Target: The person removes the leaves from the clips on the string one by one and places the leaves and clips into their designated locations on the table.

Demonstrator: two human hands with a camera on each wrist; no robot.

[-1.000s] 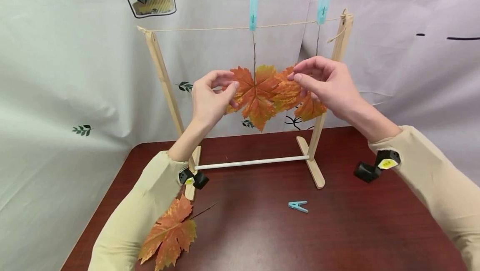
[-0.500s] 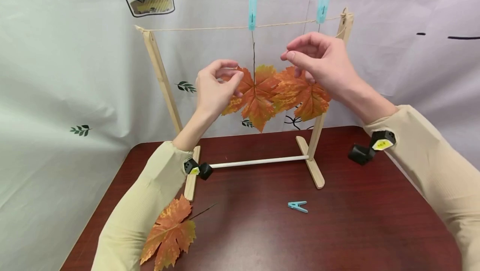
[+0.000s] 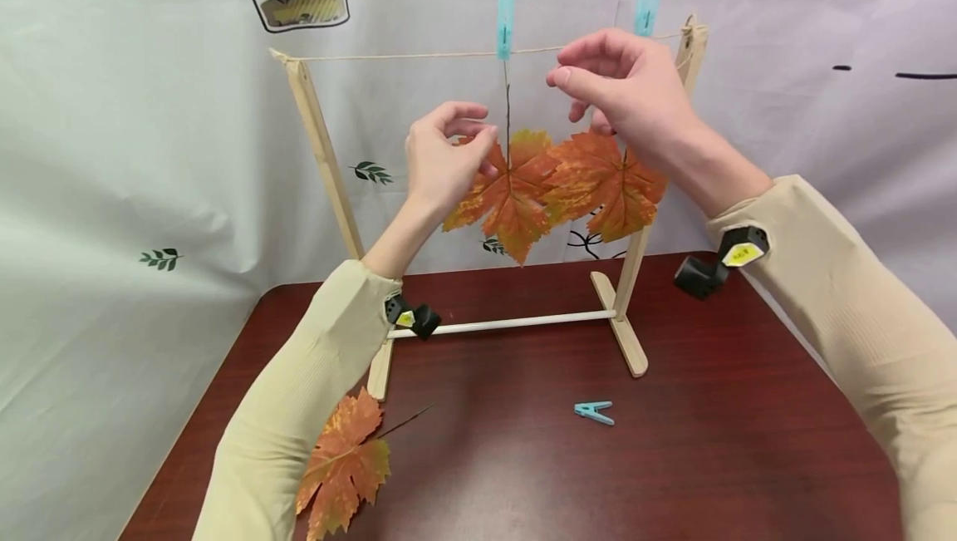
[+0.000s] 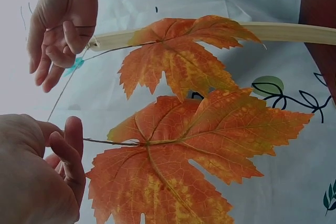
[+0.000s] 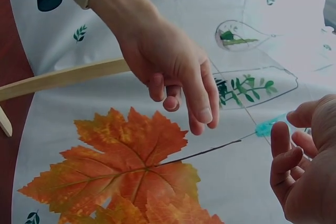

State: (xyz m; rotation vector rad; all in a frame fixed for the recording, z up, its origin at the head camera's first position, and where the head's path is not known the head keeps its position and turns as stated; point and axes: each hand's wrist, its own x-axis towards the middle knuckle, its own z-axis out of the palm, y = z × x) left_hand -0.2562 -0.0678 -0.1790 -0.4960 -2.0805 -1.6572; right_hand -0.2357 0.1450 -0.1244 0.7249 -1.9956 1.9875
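From here, I see left hand (image 3: 447,155) and right hand (image 3: 634,92) loose, holding nothing. Leaf (image 3: 514,199) hangs below blue clip (image 3: 505,24), stem (image 3: 508,115) up-and-down between hands; left looks nearer.

Looks like a curtained-off recording corner: plant-printed white cloth backdrop (image 3: 187,109) up top, mahogany-coloured tabletop (image 3: 493,458) below, black wrist cameras (image 3: 699,277) mid-frame!

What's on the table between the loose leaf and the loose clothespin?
In the head view, the stem of the loose leaf juts partway in; past it, bare tabletop up to the clothespin.
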